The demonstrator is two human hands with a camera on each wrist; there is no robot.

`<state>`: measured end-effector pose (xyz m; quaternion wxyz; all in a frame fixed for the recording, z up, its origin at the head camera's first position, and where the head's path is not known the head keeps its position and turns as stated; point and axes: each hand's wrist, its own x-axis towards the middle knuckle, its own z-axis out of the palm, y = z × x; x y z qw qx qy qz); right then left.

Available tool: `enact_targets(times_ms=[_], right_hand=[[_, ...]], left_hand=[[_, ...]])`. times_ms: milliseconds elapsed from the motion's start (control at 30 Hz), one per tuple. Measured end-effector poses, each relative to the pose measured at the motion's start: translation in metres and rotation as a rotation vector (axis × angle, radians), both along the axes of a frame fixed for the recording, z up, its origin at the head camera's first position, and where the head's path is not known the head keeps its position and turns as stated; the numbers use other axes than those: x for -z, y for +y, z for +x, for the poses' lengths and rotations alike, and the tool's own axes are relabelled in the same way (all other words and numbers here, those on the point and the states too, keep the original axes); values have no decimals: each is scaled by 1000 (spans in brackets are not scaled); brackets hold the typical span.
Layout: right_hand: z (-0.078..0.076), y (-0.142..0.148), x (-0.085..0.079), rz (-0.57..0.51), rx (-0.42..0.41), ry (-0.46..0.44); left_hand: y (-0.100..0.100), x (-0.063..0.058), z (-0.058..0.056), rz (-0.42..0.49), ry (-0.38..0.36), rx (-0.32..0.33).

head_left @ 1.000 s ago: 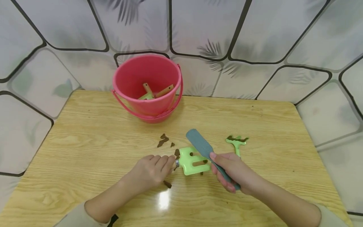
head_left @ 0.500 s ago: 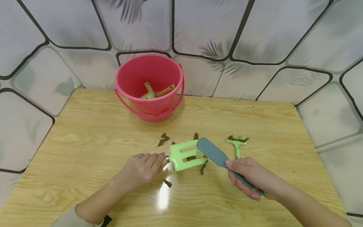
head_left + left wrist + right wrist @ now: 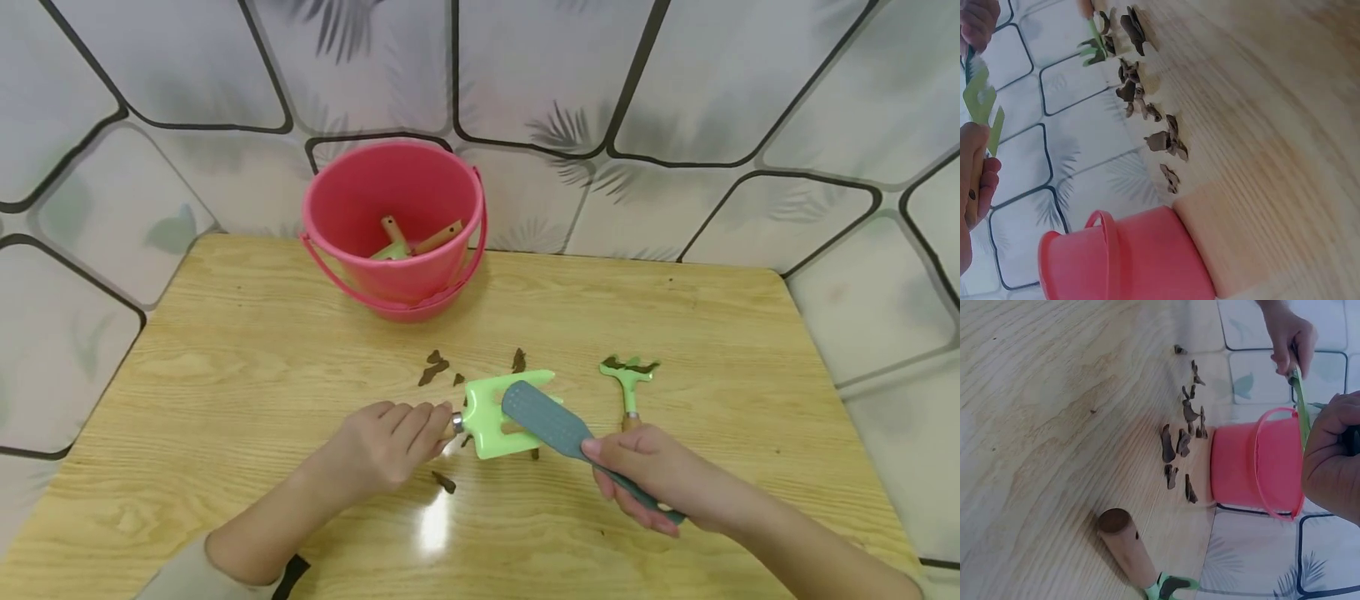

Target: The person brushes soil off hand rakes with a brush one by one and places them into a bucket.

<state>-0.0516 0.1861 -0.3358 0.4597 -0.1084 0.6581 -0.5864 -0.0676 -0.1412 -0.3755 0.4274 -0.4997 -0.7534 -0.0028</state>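
My left hand (image 3: 393, 443) grips the wooden handle of a light green garden fork (image 3: 480, 417), tines pointing right over the table. In my right hand (image 3: 656, 479) is a flat, grey-blue, paddle-shaped tool (image 3: 547, 421) with a rounded, dotted end. Its blade lies across the fork's tines in the head view and hides part of them. The left wrist view shows the fork (image 3: 980, 94) raised well above the tabletop. Dark brown flakes (image 3: 433, 372) lie scattered on the wood around and below the fork.
A pink bucket (image 3: 390, 279) with wooden-handled tools (image 3: 438, 238) inside stands at the back against the patterned wall. A small green hand rake (image 3: 626, 383) lies right of the fork, brown bits on its tines. The wooden table (image 3: 225, 375) extends all around.
The fork shifts left, then slightly back right. The paddle-shaped tool moves right to the tine tips, then back left over the tines. Brown flakes beneath the fork come into view.
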Motion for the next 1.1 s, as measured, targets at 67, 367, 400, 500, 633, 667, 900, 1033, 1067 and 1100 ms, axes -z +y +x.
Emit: enact_targets(times_ms=[67, 367, 400, 500, 633, 667, 900, 1033, 1067, 1100], right_hand=[[-2, -5, -1, 42, 16, 27], [-28, -19, 2, 189, 197, 62], [-30, -19, 2, 193, 208, 60], [-34, -16, 2, 197, 214, 67], [-36, -12, 1, 188, 208, 75], [-36, -11, 1, 190, 206, 78], [-35, -4, 1, 192, 186, 99], [-35, 3, 1, 175, 185, 100], [-35, 5, 1, 169, 186, 100], [-35, 6, 1, 162, 187, 99]], left_hand=[[4, -2, 1, -17, 19, 19], [13, 3, 6, -14, 7, 70], [13, 3, 6, -4, 4, 73], [12, 6, 6, 26, -11, 85], [7, 8, 7, 42, -51, 77], [6, 9, 7, 41, -59, 76], [-3, 4, 2, 59, -66, 64], [-6, 0, -3, 51, -61, 46], [-6, -1, -4, 44, -60, 41], [-7, -2, -5, 36, -62, 36]])
